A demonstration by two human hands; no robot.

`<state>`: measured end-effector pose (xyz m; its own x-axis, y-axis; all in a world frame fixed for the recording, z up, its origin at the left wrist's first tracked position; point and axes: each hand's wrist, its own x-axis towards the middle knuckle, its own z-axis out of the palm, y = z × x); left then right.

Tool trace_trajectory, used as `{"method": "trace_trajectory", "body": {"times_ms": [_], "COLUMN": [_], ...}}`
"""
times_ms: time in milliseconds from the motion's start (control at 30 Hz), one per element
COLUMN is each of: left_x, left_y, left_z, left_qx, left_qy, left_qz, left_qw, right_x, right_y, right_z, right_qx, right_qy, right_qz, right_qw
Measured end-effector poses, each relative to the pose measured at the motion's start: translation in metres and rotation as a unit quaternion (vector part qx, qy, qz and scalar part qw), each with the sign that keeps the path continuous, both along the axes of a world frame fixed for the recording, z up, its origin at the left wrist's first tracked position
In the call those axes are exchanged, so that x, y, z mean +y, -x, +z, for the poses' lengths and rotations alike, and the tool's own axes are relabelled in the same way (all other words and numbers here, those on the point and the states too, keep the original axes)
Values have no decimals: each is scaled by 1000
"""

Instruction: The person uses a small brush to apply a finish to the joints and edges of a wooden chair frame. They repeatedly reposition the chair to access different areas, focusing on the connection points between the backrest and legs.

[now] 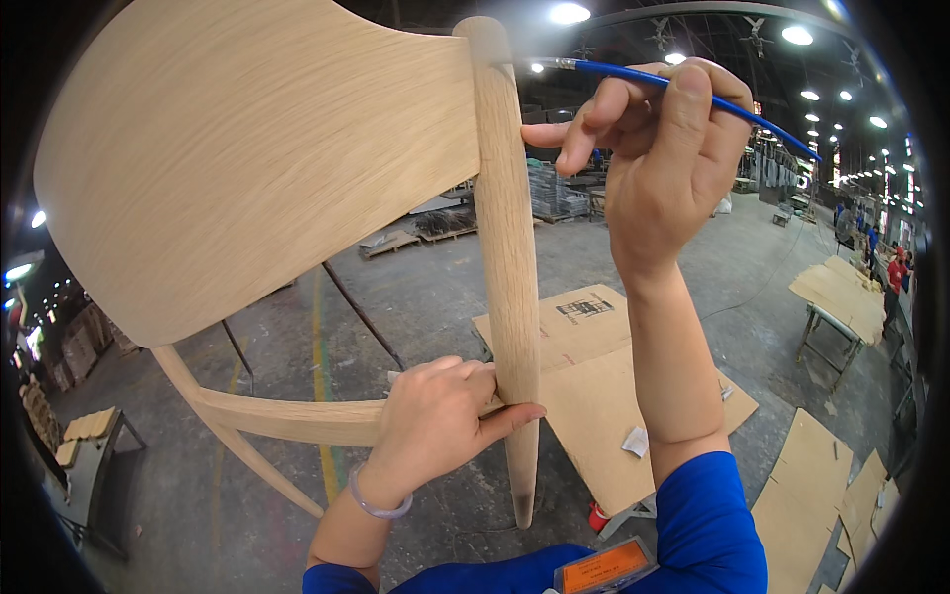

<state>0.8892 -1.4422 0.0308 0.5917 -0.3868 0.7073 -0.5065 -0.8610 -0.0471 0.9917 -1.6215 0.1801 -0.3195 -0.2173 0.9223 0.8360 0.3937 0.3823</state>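
A pale wooden chair frame [267, 168] with a broad curved backrest fills the left and middle of the view. My right hand [673, 158] pinches a thin blue paintbrush [623, 71] between thumb and fingers. The brush's tip meets or lies very close to the upper end of the chair's round post [507, 218]; the exact contact is blurred. One outstretched finger of that hand rests against the post's side. Lower down, my left hand [435, 416] grips the chair where the side rail [297, 418] meets the post, its thumb lying across the post.
Behind the post stands a cardboard-covered table [594, 416] with a small white scrap [636, 442]. Cardboard sheets [807, 485] lie at the lower right. A worktable [841, 302] and a person in red [896, 272] are farther right. Another table [89, 465] stands at left.
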Motion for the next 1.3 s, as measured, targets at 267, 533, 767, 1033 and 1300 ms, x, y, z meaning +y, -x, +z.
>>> {"method": "trace_trajectory", "body": {"times_ms": [267,533,767,1033,1300], "left_x": [7,12,17,22,28], "left_y": [1,2,2,7,7], "left_z": [-2,-3,-3,0,2], "left_qx": [-2,-3,-10,6,-5], "left_qy": [-2,-4,-9,-17,-21], "left_qz": [3,5,15,39,33], "left_qw": [1000,1000,1000,999,999], "right_x": [7,12,17,25,32], "right_y": [5,6,6,7,8], "right_z": [0,-1,-2,-3,-2], "right_qx": [-1,16,12,5,0], "right_qy": [-7,-4,-1,2,1], "right_qz": [-3,25,27,32,25], "right_qw": [1000,1000,1000,999,1000]}}
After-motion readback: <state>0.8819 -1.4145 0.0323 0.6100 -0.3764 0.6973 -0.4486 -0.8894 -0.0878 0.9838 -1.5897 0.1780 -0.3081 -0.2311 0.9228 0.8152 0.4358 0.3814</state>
